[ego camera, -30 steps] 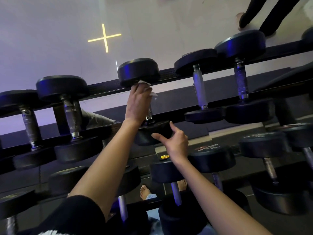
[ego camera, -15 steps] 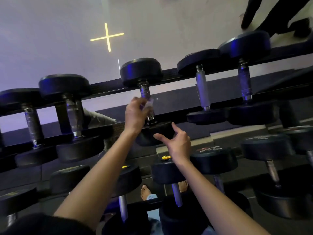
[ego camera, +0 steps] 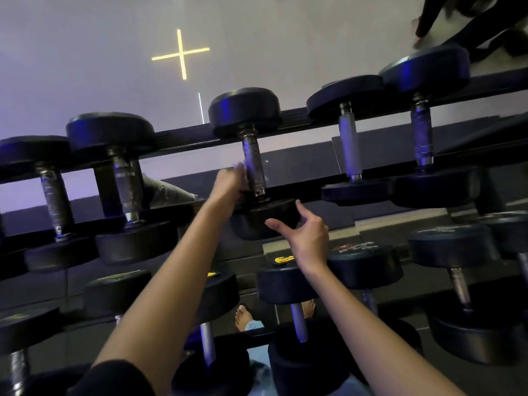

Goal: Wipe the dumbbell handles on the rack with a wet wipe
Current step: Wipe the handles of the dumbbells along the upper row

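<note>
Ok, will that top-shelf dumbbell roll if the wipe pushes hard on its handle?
Probably barely: the dumbbell has thick, heavy-looking heads resting on the rack rails. Being round, they could roll slightly sideways; the right hand open by the near head may steady it.

My left hand [ego camera: 230, 182] wraps the low end of the steel dumbbell handle [ego camera: 253, 164], midway along the top tier of the black metal rack [ego camera: 183, 137]. My right hand [ego camera: 307, 238] sits just before that dumbbell's near head, above the lower tier's black rubber dumbbells [ego camera: 285, 278].
</note>
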